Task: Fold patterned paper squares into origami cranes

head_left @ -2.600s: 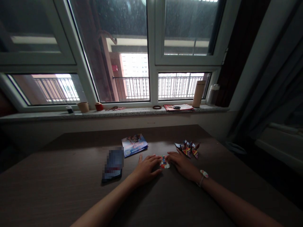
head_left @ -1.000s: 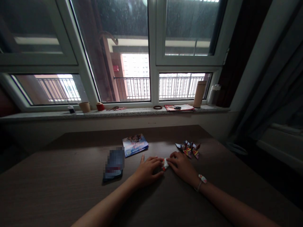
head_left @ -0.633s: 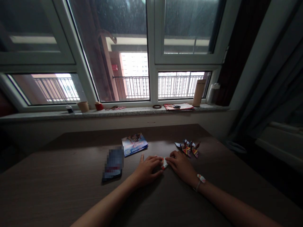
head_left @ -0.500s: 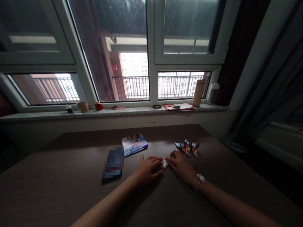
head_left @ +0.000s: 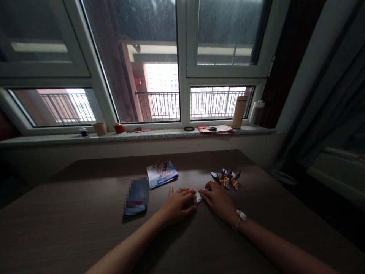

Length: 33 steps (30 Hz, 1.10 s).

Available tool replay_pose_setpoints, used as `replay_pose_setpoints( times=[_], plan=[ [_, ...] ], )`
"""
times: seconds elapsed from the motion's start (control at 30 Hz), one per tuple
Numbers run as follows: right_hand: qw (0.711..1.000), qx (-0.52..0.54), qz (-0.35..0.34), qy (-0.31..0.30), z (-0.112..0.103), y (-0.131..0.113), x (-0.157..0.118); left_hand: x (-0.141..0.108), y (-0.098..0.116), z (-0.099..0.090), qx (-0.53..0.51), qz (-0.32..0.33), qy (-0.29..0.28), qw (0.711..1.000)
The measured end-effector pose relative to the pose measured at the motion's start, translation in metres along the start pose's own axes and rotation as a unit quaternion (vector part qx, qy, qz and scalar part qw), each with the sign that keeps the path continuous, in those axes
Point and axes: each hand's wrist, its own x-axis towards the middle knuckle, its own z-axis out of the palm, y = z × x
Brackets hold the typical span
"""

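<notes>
A small white and red folded paper [head_left: 199, 196] lies on the brown table [head_left: 85, 228], between my two hands. My left hand [head_left: 178, 205] rests at its left side, fingertips on its edge, thumb and fingers spread. From the right, my right hand [head_left: 219, 199] presses its fingers together on the paper; a white band is round that wrist. Part of the paper is hidden under the fingers. Just beyond my right hand stand several colourful folded paper pieces [head_left: 228, 179].
Left of my hands lie a printed booklet [head_left: 162, 174] and a blurred dark object [head_left: 136, 198]. The windowsill [head_left: 165, 134] holds a brown cup [head_left: 99, 129], a red spool [head_left: 119, 128], a tape roll [head_left: 188, 129], scissors [head_left: 212, 129] on red papers and two bottles.
My right hand has shifted very slightly at the paper. Everything else looks the same.
</notes>
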Motion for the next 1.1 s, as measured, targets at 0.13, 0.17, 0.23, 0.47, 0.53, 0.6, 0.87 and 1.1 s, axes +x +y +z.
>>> replay_pose_setpoints(
  times=[0.13, 0.17, 0.23, 0.47, 0.53, 0.6, 0.87, 1.1],
  plan=[
    [1.000, -0.006, 0.007, 0.000, -0.0011, -0.0014, 0.0002, 0.0002, 0.0011, -0.0008, 0.003, -0.003, 0.000, 1.000],
    [1.000, -0.007, 0.007, -0.001, -0.0012, -0.0016, 0.0003, 0.0002, 0.0014, -0.0010, 0.003, -0.004, 0.000, 1.000],
    [1.000, -0.009, 0.008, -0.001, -0.0012, -0.0018, 0.0005, 0.0003, 0.0019, -0.0014, 0.001, -0.006, -0.001, 1.000],
    [1.000, -0.011, 0.006, -0.004, -0.0020, -0.0011, -0.0001, 0.0004, 0.0011, 0.0000, -0.003, -0.002, 0.003, 1.000],
    [1.000, -0.012, 0.007, -0.005, -0.0022, -0.0013, 0.0000, 0.0003, 0.0008, 0.0001, -0.002, -0.003, 0.004, 1.000],
    [1.000, -0.015, 0.010, -0.004, -0.0020, -0.0017, 0.0003, 0.0001, 0.0008, -0.0003, -0.002, -0.004, 0.001, 1.000],
    [1.000, -0.019, 0.009, -0.006, -0.0020, -0.0024, 0.0003, 0.0009, 0.0002, -0.0006, -0.004, -0.005, -0.002, 1.000],
    [1.000, -0.021, 0.006, -0.006, -0.0019, -0.0023, 0.0005, 0.0013, 0.0001, -0.0006, -0.009, -0.006, -0.004, 1.000]
  ],
)
